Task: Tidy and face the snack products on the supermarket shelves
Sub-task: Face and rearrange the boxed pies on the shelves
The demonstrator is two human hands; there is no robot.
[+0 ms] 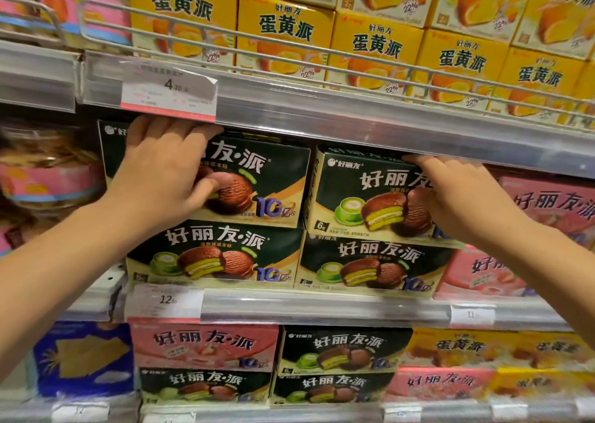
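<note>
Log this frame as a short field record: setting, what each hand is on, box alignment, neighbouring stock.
setting: supermarket snack shelves
left hand: grips upper-left dark green pie box, fingers over its top
right hand: grips upper-right dark green pie box
alignment: upper-right box turned, side panel showing
above: yellow boxes
right: pink boxes

Dark green boxes (257, 178) show brown pies with green filling. Yellow boxes (286, 27) above carry orange pictures — pink boxes (553, 204) sit right, a blue box (83, 358) below.
</note>
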